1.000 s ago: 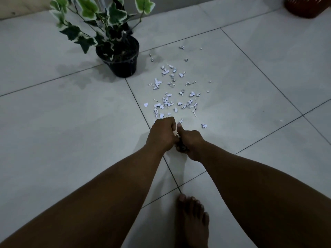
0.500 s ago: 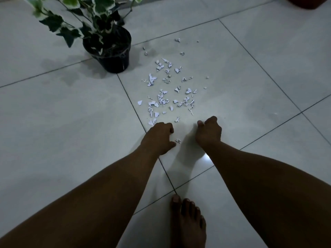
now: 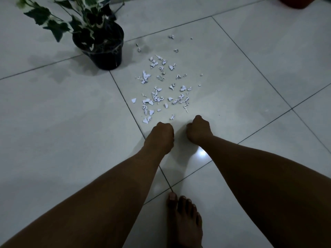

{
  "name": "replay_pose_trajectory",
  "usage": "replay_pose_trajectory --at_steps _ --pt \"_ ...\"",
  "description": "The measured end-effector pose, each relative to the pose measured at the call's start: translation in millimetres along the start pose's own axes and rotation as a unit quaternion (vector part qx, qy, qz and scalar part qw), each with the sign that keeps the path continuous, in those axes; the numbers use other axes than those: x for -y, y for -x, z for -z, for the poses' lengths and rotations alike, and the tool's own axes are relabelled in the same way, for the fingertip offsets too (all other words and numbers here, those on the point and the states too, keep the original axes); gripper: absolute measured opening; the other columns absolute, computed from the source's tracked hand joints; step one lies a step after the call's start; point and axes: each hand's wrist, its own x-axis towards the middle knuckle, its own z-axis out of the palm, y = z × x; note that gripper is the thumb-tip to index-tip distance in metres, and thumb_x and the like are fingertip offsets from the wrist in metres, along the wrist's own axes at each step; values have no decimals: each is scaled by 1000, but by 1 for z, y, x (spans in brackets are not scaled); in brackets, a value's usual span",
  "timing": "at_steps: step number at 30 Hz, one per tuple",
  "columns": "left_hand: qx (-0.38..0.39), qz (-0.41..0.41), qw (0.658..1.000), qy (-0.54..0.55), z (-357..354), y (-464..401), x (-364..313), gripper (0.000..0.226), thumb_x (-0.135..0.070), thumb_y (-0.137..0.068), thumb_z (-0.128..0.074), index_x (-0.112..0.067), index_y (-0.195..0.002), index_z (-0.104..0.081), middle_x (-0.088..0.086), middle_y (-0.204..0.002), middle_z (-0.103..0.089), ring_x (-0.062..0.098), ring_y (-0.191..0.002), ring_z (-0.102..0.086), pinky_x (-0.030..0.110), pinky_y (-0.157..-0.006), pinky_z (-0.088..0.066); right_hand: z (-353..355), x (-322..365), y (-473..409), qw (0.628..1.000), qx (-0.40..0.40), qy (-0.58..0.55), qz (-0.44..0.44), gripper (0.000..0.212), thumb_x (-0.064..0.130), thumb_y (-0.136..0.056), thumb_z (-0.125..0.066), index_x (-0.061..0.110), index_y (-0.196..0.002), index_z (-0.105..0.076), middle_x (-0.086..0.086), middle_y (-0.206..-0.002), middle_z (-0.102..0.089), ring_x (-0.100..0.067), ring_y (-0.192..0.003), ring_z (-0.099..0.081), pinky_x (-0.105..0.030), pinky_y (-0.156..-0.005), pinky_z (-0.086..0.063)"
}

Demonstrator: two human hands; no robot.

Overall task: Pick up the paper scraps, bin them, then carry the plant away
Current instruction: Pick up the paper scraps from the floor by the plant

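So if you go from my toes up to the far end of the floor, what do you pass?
Bare foot → left hand and right hand → paper scraps → potted plant.

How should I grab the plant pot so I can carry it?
Probably hold the black pot by its sides, low down, one hand each side. It stands upright and tapers toward the bottom. Come from the near side, under the leaves, which spread out to the left.

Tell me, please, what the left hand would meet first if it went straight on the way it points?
Probably the small white paper scrap just beyond the left hand, at the scatter's near edge.
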Motion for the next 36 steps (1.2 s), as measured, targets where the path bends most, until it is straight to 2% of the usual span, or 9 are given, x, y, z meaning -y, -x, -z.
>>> replay_pose_trajectory --at_steps 4,7,11,14,21,27,31,34,36 --pt "-40 28 991 123 4 5 0 14 -17 -83 -71 -11 -93 -79 9 -94 -75 22 -90 -69 23 -75 -50 3 3 12 980 66 -186 -33 21 19 -87 -46 8 -68 -50 -14 -70 -53 -27 -58 -48 -31 -56 -41" --pt "-58 30 978 199 9 14 -7 17 -15 -87 -68 -14 -100 -79 3 -100 -77 14 -95 -69 16 -76 -42 2 9 27 935 135 -316 -87 12 12 -82 -46 8 -72 -49 -13 -63 -48 -20 -43 -37 -24 -48 -31" --pt "-91 61 951 290 13 19 -12 17 -16 -85 -69 -19 -97 -80 -2 -92 -78 6 -87 -70 7 -69 -44 3 16 33 915 138 -368 -89 10 11 -79 -43 9 -70 -46 -12 -61 -45 -18 -38 -32 -22 -45 -27" --pt "-103 62 943 309 16 18 -16 17 -12 -80 -72 -21 -93 -79 -6 -84 -77 -5 -71 -65 -2 -58 -42 2 17 32 914 132 -370 -98 14 10 -80 -42 8 -66 -45 -11 -58 -43 -18 -38 -31 -23 -46 -26" --pt "-131 59 940 310 22 17 -18 17 -9 -74 -77 -14 -85 -65 -5 -68 -74 -14 -57 -60 4 -53 -41 -4 25 27 925 105 -351 -101 18 16 -81 -40 9 -65 -47 -9 -55 -45 -21 -42 -37 -24 -46 -31" --pt "-122 64 943 304 28 15 -7 20 -11 -75 -72 -19 -85 -56 -5 -69 -74 3 -71 -69 21 -62 -49 -14 34 23 942 87 -319 -61 28 31 -91 -48 12 -71 -52 -9 -61 -51 -24 -49 -46 -25 -47 -37" --pt "-92 43 932 349 32 18 -1 17 -8 -83 -61 -18 -95 -55 -4 -80 -77 6 -76 -71 21 -67 -52 -21 38 13 954 63 -293 -27 24 20 -93 -54 5 -77 -61 -13 -63 -58 -27 -56 -52 -29 -51 -43" --pt "-130 37 935 329 31 15 1 17 -2 -81 -58 -15 -91 -59 -9 -78 -72 7 -79 -69 9 -63 -48 -28 50 3 964 56 -261 -12 25 16 -93 -49 0 -86 -67 -17 -83 -67 -31 -74 -63 -39 -69 -56" --pt "-170 31 933 314 32 9 3 17 0 -78 -58 -15 -86 -63 -12 -76 -68 6 -77 -67 8 -64 -47 -33 59 -1 973 39 -229 -9 30 18 -96 -45 1 -94 -70 -18 -98 -70 -34 -94 -67 -41 -87 -55"
